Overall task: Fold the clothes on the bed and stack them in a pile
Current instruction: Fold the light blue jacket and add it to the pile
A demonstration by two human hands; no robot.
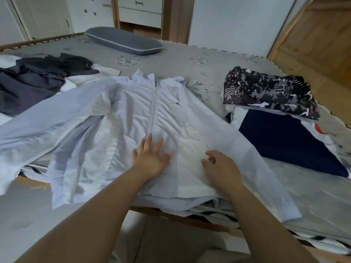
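Overhanging the bed [171, 54] edge, jacket [133, 114] under both hands [152, 158].

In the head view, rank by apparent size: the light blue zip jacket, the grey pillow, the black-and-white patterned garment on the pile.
1. Light blue zip jacket, by far the largest.
2 and 3. Patterned garment and grey pillow look alike; the pillow lies farther away, so I won't rank them.

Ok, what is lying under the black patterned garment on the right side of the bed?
The black patterned garment sits on top of a folded navy and white piece, whose navy panel and white edges stick out toward the camera. Whether anything else lies in the pile beneath is covered and cannot be seen.
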